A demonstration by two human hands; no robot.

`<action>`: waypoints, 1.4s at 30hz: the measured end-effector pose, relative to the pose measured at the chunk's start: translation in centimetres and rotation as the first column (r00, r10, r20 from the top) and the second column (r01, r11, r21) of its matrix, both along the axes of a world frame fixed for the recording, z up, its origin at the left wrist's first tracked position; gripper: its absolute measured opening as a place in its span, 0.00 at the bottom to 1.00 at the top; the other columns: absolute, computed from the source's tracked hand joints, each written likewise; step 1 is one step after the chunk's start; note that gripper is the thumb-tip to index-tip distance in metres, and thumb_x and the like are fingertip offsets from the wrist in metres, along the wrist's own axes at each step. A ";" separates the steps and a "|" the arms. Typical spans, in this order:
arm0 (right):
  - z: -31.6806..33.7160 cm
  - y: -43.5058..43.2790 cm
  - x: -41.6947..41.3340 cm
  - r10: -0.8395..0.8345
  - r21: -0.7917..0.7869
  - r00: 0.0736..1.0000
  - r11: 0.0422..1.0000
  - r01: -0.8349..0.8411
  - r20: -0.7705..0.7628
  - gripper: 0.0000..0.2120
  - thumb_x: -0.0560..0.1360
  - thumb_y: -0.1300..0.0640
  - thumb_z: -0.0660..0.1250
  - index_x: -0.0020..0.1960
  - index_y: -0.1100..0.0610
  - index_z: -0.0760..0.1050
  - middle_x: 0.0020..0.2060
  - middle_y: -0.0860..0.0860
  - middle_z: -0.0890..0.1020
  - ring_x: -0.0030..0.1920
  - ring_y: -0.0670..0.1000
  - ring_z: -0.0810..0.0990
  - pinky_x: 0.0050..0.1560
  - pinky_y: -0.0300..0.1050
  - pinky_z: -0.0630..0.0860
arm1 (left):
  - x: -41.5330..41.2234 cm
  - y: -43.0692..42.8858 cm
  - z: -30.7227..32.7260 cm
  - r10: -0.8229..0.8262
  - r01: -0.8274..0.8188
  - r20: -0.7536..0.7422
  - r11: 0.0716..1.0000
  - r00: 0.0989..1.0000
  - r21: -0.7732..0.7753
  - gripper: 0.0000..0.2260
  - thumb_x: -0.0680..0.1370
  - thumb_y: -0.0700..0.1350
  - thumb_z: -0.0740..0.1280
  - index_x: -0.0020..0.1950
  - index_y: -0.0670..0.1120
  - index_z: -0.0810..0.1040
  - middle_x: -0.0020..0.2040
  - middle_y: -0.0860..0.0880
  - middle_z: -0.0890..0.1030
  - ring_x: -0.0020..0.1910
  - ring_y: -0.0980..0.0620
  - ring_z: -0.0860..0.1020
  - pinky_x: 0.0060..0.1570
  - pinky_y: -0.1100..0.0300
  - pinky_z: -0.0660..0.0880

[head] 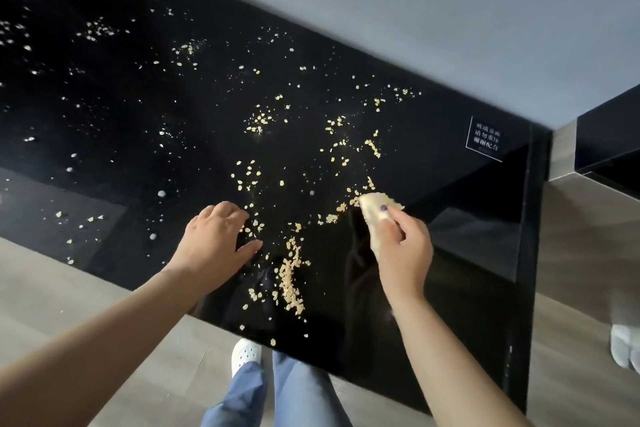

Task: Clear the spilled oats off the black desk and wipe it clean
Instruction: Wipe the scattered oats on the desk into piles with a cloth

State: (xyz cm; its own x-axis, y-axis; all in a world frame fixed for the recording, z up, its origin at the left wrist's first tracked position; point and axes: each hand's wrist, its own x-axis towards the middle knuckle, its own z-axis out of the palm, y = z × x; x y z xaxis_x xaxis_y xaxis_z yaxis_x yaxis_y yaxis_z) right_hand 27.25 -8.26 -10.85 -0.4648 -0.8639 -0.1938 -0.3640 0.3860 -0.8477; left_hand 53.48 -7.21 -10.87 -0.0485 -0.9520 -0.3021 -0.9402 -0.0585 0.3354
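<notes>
Pale oat flakes [259,120] lie scattered over the glossy black desk [138,135], with a denser heap of oats [291,279] near its front edge. My right hand [401,246] grips a folded yellowish cloth [375,215], whose tip touches the desk beside a small line of oats. My left hand [214,236] rests on the desk to the left of the heap, fingers loosely bent, among a few flakes and holding nothing.
A white-lettered sticker [486,139] sits at the desk's far right corner. A grey wall runs behind the desk. A dark cabinet with a wooden side [568,152] stands to the right. Wood-look floor, my jeans and a white shoe [246,355] lie below the front edge.
</notes>
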 end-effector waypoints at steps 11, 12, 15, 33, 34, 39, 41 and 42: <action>-4.4 -6.5 0.1 0.092 0.004 0.970 0.996 -0.093 -0.226 0.13 0.77 0.64 0.65 0.60 0.59 0.78 0.58 0.55 0.77 0.59 0.55 0.75 0.54 0.36 0.66 | -3.7 -4.4 -0.6 -0.009 0.009 -0.008 1.000 1.000 0.005 0.32 0.77 0.58 0.64 0.76 0.45 0.60 0.78 0.48 0.55 0.77 0.48 0.50 0.75 0.54 0.50; -4.6 -6.0 1.1 0.154 -0.016 0.960 0.987 -0.162 -0.232 0.13 0.76 0.64 0.66 0.60 0.58 0.79 0.57 0.54 0.77 0.58 0.55 0.75 0.54 0.35 0.66 | -3.7 -4.8 -0.7 -0.003 0.003 -0.002 1.000 1.000 0.003 0.33 0.77 0.58 0.64 0.76 0.45 0.59 0.78 0.48 0.55 0.77 0.49 0.50 0.75 0.54 0.49; -4.4 -4.2 3.5 0.344 -0.017 0.922 0.936 -0.352 -0.180 0.14 0.76 0.63 0.68 0.60 0.55 0.79 0.57 0.49 0.77 0.58 0.49 0.75 0.56 0.36 0.73 | -3.4 -5.9 -0.9 0.019 -0.019 0.028 1.000 0.999 0.012 0.33 0.77 0.57 0.64 0.77 0.44 0.57 0.78 0.48 0.54 0.77 0.48 0.49 0.75 0.54 0.48; -3.8 -16.4 -5.8 0.057 0.019 0.974 0.998 -0.055 -0.220 0.14 0.78 0.62 0.62 0.62 0.59 0.78 0.57 0.55 0.76 0.58 0.54 0.76 0.51 0.33 0.66 | -6.1 -8.9 -1.6 -0.003 0.002 0.033 0.999 0.999 0.041 0.34 0.78 0.57 0.62 0.78 0.44 0.53 0.79 0.48 0.47 0.78 0.50 0.44 0.75 0.56 0.42; -4.2 -16.2 -5.0 0.105 0.019 0.966 0.994 -0.104 -0.237 0.14 0.78 0.62 0.62 0.62 0.59 0.78 0.57 0.56 0.76 0.58 0.55 0.75 0.53 0.36 0.67 | -6.1 -9.1 -1.6 0.006 -0.008 0.033 0.999 0.999 0.043 0.34 0.78 0.57 0.62 0.78 0.44 0.53 0.79 0.48 0.47 0.78 0.50 0.45 0.75 0.56 0.43; -4.9 -13.1 -0.3 0.373 -0.002 0.893 0.923 -0.386 -0.250 0.14 0.77 0.62 0.65 0.61 0.58 0.79 0.57 0.54 0.77 0.58 0.53 0.74 0.51 0.26 0.64 | -6.0 -9.9 -1.7 0.040 -0.043 0.047 0.997 0.998 0.064 0.34 0.78 0.57 0.62 0.78 0.44 0.52 0.79 0.49 0.47 0.78 0.50 0.44 0.74 0.55 0.44; -4.5 -12.0 0.7 0.448 0.016 0.879 0.892 -0.451 -0.164 0.13 0.77 0.61 0.65 0.61 0.57 0.79 0.59 0.51 0.77 0.59 0.49 0.74 0.51 0.19 0.63 | -5.9 -10.2 -1.7 0.048 -0.053 0.060 0.996 0.997 0.068 0.34 0.78 0.57 0.62 0.78 0.45 0.52 0.79 0.50 0.46 0.78 0.51 0.44 0.74 0.54 0.44; -4.3 -11.7 0.9 0.458 0.024 0.883 0.888 -0.459 -0.101 0.13 0.78 0.60 0.65 0.60 0.57 0.80 0.58 0.49 0.77 0.59 0.47 0.74 0.51 0.19 0.63 | -5.9 -10.3 -1.8 0.045 -0.050 0.071 0.997 0.996 0.064 0.34 0.78 0.57 0.62 0.78 0.45 0.52 0.79 0.50 0.46 0.78 0.50 0.44 0.74 0.54 0.44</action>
State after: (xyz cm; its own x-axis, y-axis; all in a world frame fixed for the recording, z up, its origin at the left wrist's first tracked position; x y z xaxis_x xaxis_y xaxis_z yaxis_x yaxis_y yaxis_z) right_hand 28.10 -20.00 -15.18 -0.0338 -0.9855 -0.1662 -0.5838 0.1545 -0.7971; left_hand 47.61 -17.50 -12.67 0.0194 -0.9309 -0.3649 -0.9566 -0.1233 0.2638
